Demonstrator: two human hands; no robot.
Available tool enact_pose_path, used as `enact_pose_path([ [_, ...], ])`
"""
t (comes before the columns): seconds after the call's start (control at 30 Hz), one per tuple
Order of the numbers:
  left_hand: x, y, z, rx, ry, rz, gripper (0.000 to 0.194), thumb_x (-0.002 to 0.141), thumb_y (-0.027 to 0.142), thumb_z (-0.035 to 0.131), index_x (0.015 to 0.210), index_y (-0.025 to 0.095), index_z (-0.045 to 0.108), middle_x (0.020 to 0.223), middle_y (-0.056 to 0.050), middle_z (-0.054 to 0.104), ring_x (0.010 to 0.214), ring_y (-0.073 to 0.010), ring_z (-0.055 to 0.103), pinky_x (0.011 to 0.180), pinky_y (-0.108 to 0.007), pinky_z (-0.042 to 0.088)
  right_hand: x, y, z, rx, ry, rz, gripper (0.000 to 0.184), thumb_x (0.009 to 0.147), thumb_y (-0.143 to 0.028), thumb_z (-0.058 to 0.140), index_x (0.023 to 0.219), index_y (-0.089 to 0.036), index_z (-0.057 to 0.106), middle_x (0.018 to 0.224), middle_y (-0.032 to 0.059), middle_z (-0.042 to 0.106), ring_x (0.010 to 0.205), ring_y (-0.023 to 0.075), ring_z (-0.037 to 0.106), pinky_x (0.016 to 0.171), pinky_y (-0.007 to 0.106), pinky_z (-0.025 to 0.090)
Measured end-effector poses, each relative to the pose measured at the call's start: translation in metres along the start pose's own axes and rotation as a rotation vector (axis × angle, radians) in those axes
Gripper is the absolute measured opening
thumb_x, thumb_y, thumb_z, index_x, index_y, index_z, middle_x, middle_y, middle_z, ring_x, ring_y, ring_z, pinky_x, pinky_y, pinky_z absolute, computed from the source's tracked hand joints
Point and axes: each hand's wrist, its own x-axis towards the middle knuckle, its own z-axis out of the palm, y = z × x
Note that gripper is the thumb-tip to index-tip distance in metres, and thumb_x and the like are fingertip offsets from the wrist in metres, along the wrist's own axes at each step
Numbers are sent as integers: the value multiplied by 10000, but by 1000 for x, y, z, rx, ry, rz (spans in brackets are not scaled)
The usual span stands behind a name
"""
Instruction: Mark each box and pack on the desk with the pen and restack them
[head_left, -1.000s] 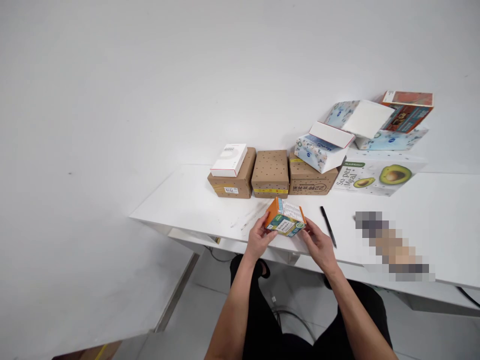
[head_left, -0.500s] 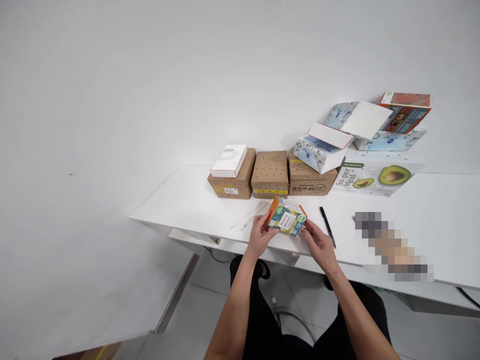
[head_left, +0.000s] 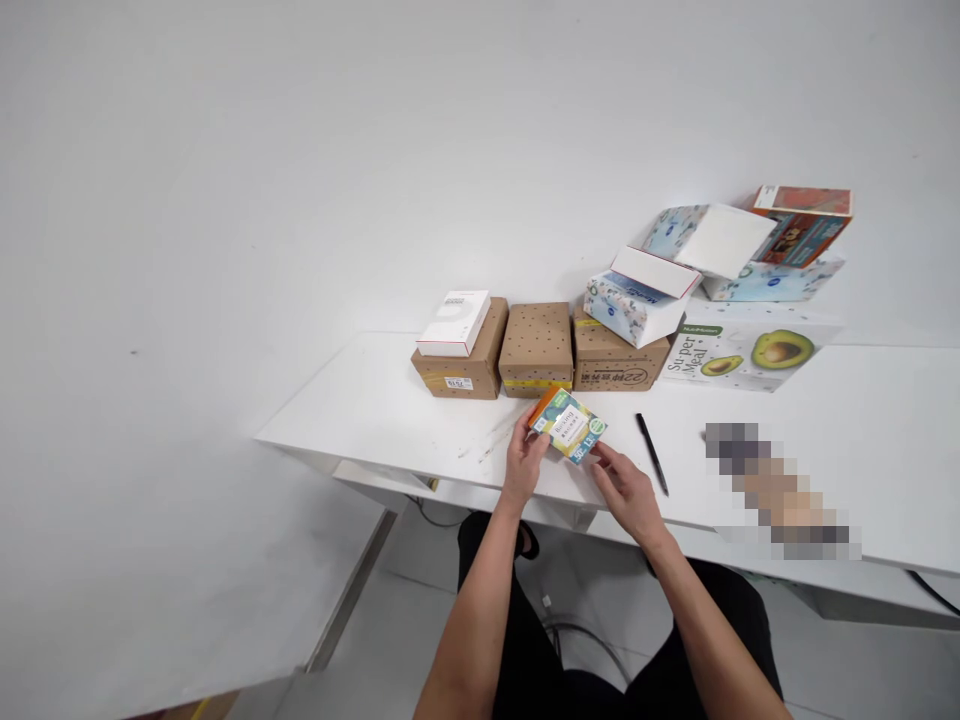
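Observation:
A small printed carton [head_left: 571,424], with an orange side and a green, yellow and blue front, is held above the front part of the white table. My left hand [head_left: 525,464] grips its left side, thumb on the front near the lower left edge. At the lower right corner, my right hand [head_left: 624,490] has its fingertips against the carton, some of them hidden beneath it. The carton's front, with a white label panel, faces up toward me. A black pen [head_left: 652,454] lies to the right, beyond my right hand.
Brown cardboard boxes [head_left: 536,340] stand along the wall, a white box [head_left: 454,322] on the left one. An open blue-and-white carton [head_left: 634,300] rests on the right one. Further right, an avocado-printed box [head_left: 742,350] carries more cartons. A blurred patch [head_left: 780,490] covers something on the table.
The carton has tilted so its front faces up more and its far face has gone out of sight. My right hand has shifted slightly left with it.

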Motion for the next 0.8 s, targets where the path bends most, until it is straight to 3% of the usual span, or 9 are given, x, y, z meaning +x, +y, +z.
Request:
enact_pose_path([
  [0.13, 0, -3, 0, -74, 46, -29, 522, 846, 423, 559, 1308, 233, 408, 1249, -85, 574, 1121, -223, 561, 949, -362, 452, -2, -5, -6, -115, 90, -4, 327, 914, -396, 421, 1043, -186, 636, 893, 89, 673, 678, 166, 617, 647, 303, 521],
  [0.27, -2, 2, 1, -21, 33, -25, 487, 856, 465, 518, 1274, 225, 449, 1247, -83, 569, 1125, -231, 553, 930, -350, 460, 3, -2, -38, -535, 232, 199, 392, 877, -485, 432, 1022, -173, 619, 841, 105, 639, 621, 195, 592, 560, 320, 457],
  [0.33, -2, 5, 2, 7, 25, -17, 488, 851, 487, 509, 1258, 221, 465, 1231, -82, 570, 1110, -226, 554, 917, -339, 462, 9, 4, -57, -734, 165, 344, 418, 839, -525, 459, 995, -169, 612, 848, 130, 644, 616, 225, 603, 511, 327, 425],
  [0.4, -1, 6, 3, 4, 5, -21, 501, 840, 502, 512, 1248, 215, 469, 1199, -84, 574, 1069, -217, 564, 887, -332, 473, 15, 10, -71, -815, 9, 467, 388, 792, -546, 500, 857, -182, 618, 709, 113, 640, 538, 228, 584, 459, 316, 386],
  [0.5, 2, 6, 4, -14, -39, -51, 566, 770, 468, 610, 1253, 221, 450, 1159, -82, 571, 977, -201, 578, 813, -327, 500, 22, 17, -79, -763, -164, 502, 297, 760, -492, 529, 637, -224, 564, 507, 56, 583, 469, 206, 548, 439, 288, 347],
  [0.6, 5, 3, 2, -13, -88, -87, 674, 681, 372, 704, 1272, 238, 411, 1170, -82, 541, 914, -188, 569, 737, -318, 521, 24, 19, -79, -683, -192, 440, 279, 755, -421, 535, 550, -233, 517, 487, 45, 586, 482, 193, 540, 463, 284, 332],
  [0.7, 7, 2, 0, -2, -151, -103, 724, 667, 312, 710, 1301, 252, 366, 1240, -94, 477, 936, -191, 551, 712, -310, 524, 23, 19, -77, -489, -157, 454, 296, 739, -413, 564, 517, -225, 506, 467, 28, 573, 471, 173, 515, 474, 279, 333],
  [0.8, 7, 2, -2, 6, -217, -105, 791, 667, 294, 711, 1349, 263, 311, 1236, -96, 469, 958, -202, 544, 743, -328, 518, 19, 17, -73, -33, -17, 515, 303, 749, -461, 577, 587, -208, 538, 441, -10, 533, 397, 124, 445, 427, 255, 323],
])
